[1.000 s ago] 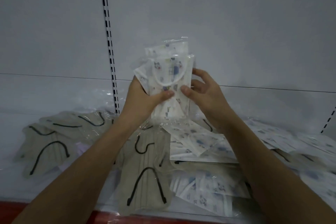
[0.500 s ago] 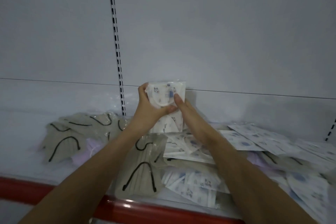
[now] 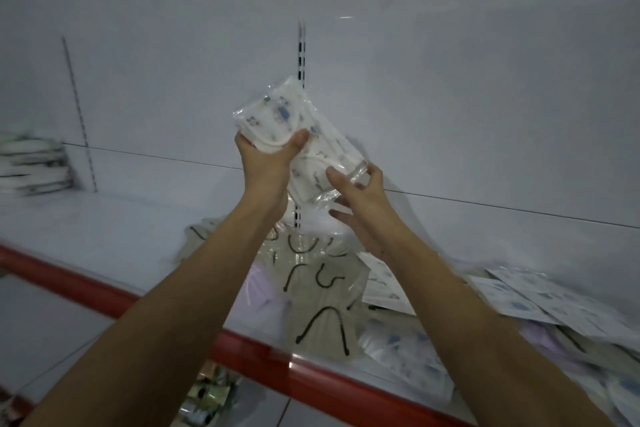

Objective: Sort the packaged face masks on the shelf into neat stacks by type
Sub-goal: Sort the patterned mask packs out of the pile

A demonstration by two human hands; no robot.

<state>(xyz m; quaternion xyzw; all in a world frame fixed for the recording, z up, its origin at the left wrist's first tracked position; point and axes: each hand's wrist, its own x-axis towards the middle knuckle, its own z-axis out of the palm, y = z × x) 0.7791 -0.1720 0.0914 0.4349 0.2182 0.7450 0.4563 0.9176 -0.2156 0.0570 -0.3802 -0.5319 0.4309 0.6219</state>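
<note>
Both bare hands hold a bundle of clear-plastic packets of white face masks printed with small blue figures (image 3: 304, 146) up in front of the white back panel (image 3: 450, 80), above the white shelf with a red front edge (image 3: 104, 236); the left hand (image 3: 268, 158) grips its upper left end, thumb curled over the front; the right hand (image 3: 360, 198) pinches the lower right corner; below lie beige packaged masks with black ear loops (image 3: 318, 295); white printed packets (image 3: 526, 302) spread to the right; far left, blurred, sits what may be a neat stack of packets (image 3: 33, 166).
</note>
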